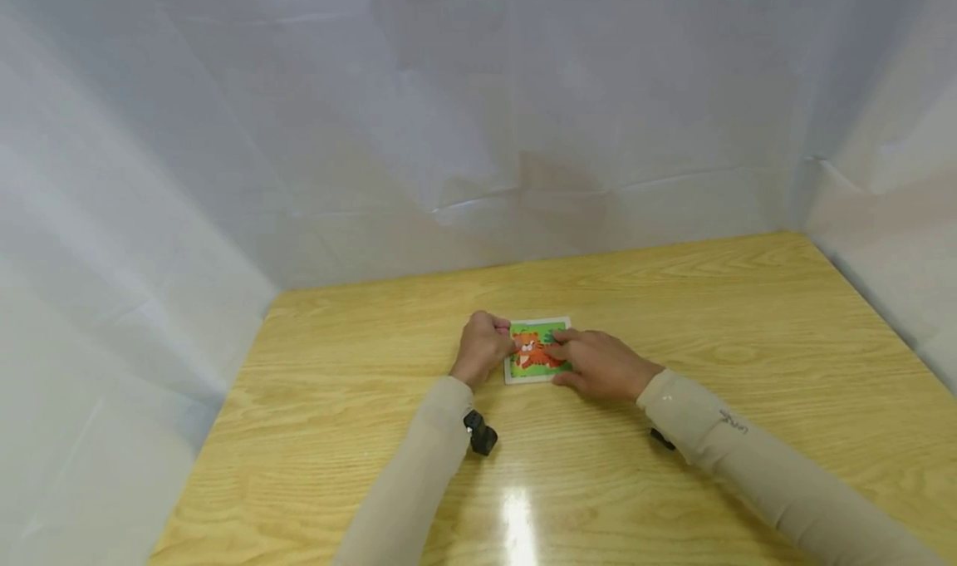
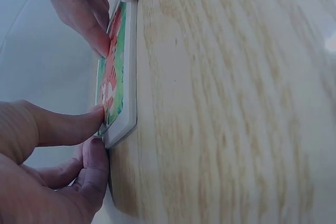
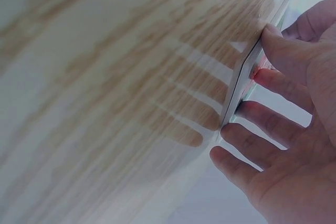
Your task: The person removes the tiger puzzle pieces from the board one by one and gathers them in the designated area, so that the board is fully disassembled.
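Observation:
A small square picture board (image 1: 532, 366) with a white frame and an orange tiger on green lies flat on the table. My left hand (image 1: 482, 348) is at its left edge. In the left wrist view the left thumb (image 2: 71, 125) presses on the picture's border, with curled fingers against the board's side. From the right, my right hand (image 1: 601, 365) reaches over the picture, its fairly straight fingertips touching the surface. The right thumb (image 3: 286, 53) rests along the near edge of the frame. Whether the picture is made of separate pieces cannot be told.
The wooden table (image 1: 336, 433) extends around the board on all sides. White sheeting (image 1: 463, 134) hangs behind the table and along both sides. A dark wrist camera (image 1: 481, 433) is strapped under the left sleeve.

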A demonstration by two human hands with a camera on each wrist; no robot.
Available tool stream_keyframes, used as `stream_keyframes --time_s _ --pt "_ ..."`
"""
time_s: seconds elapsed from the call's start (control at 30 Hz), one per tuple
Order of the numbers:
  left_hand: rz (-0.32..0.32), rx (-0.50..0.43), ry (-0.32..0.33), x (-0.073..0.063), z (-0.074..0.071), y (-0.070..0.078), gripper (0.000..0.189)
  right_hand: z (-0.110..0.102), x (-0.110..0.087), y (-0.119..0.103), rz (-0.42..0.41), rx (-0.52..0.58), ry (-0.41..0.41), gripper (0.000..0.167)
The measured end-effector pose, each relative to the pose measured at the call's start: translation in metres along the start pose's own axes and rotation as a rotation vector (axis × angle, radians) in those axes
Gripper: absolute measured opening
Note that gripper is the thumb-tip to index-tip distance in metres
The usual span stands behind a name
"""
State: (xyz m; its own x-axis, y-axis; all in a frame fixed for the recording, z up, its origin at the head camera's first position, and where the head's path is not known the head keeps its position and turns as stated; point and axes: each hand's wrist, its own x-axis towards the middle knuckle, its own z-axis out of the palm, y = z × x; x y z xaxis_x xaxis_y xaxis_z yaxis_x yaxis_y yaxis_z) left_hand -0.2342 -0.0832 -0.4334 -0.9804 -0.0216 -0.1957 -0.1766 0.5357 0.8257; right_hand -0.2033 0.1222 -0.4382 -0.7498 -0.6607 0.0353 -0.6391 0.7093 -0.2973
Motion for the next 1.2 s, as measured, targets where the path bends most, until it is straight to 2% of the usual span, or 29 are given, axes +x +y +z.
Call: stream_keyframes --time_s 0.57,0.8,1.2 --pt "0.051 -0.024 -0.004 -0.0021 -0.0039 -0.002 0.03 -0.0003 0.0016 0.0 -0.006 -0.004 -0.007 0.053" --pt "0.036 -0.048 0.009 -0.0012 -0.0044 -0.0024 0.023 -0.0002 0.0008 -0.0001 0.0 -0.012 -0.005 0.053" --pt "0.049 -0.093 0.028 0.0004 -0.0032 -0.0056 0.015 -0.0005 -0.0003 -0.0003 0.009 0.001 -0.01 0.053"
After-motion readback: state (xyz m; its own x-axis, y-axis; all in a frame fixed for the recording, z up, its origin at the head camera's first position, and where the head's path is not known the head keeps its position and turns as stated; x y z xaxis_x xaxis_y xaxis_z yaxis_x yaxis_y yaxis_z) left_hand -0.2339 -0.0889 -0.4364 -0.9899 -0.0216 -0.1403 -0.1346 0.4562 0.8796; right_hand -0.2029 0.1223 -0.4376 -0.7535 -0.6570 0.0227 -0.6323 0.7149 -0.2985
